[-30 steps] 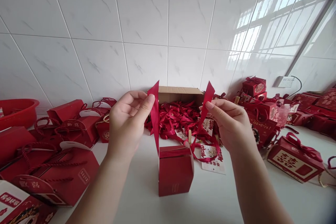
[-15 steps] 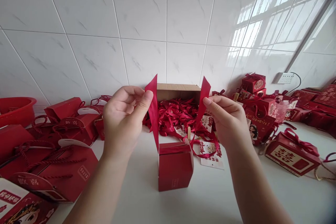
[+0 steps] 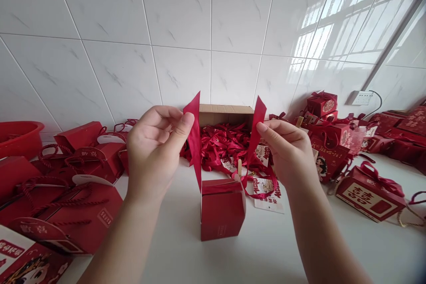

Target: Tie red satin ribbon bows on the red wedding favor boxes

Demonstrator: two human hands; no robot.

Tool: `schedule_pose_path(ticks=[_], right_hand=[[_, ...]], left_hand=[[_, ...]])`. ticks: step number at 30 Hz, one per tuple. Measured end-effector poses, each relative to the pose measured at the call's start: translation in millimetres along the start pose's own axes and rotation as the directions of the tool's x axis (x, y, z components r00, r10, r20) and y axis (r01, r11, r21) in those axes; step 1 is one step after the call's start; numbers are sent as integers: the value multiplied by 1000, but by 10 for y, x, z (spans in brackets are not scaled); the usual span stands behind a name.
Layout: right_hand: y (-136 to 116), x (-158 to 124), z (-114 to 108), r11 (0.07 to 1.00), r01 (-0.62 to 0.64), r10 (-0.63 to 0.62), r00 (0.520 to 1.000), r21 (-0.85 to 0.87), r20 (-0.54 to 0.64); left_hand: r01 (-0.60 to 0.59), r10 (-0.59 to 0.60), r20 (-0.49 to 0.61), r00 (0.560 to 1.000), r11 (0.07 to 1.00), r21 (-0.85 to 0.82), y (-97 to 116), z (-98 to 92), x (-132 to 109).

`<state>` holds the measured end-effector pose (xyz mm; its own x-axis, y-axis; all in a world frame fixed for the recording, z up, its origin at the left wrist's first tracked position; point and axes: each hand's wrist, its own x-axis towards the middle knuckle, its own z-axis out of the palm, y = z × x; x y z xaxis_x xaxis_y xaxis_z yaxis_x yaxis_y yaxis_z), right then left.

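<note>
A small red gift box (image 3: 221, 207) stands upright on the white counter (image 3: 266, 248), with a red ribbon (image 3: 195, 135) wrapped around it. My left hand (image 3: 155, 151) pinches the ribbon's left end between thumb and fingers, holding it up above the box. The ribbon's right end is pinched the same way in my right hand (image 3: 289, 151). Both ends point upward, about level with each other. A white printed tag (image 3: 269, 193) lies just right of the box.
A cardboard box (image 3: 226, 115) full of red ribbons sits against the tiled wall behind. Flat and folded red gift boxes (image 3: 76, 213) pile up at left beside a red basin (image 3: 18, 137). Tied gift boxes (image 3: 371, 193) crowd the right side.
Both hands hold the ribbon ends as before; they and the box have shifted slightly up in view as the camera tilted. Nothing was let go.
</note>
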<state>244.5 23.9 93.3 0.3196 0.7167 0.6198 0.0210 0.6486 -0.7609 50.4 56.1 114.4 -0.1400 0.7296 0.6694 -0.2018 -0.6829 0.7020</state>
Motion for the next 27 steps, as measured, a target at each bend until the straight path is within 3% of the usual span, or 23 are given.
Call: schedule_pose_path(ticks=[5,14,19,27], right_hand=[[20,4,11,1000,-6,6,1000,18,4],[14,3,-6,998,44,-42,998,49,-40],[21,18,-27,997,60,-57,996,46,-68],[3,21,-46,997,50,-46,997,65,-68]], left_hand=[[-89,90,-10,996,996,5,-62,-13,38],[-136,136,-22,990,991,16,-74,-57,79],[-204,200,-54,978,976,-81,-75,-78,115],[-216,210,-71,975,972,-97,-80,-82,150]])
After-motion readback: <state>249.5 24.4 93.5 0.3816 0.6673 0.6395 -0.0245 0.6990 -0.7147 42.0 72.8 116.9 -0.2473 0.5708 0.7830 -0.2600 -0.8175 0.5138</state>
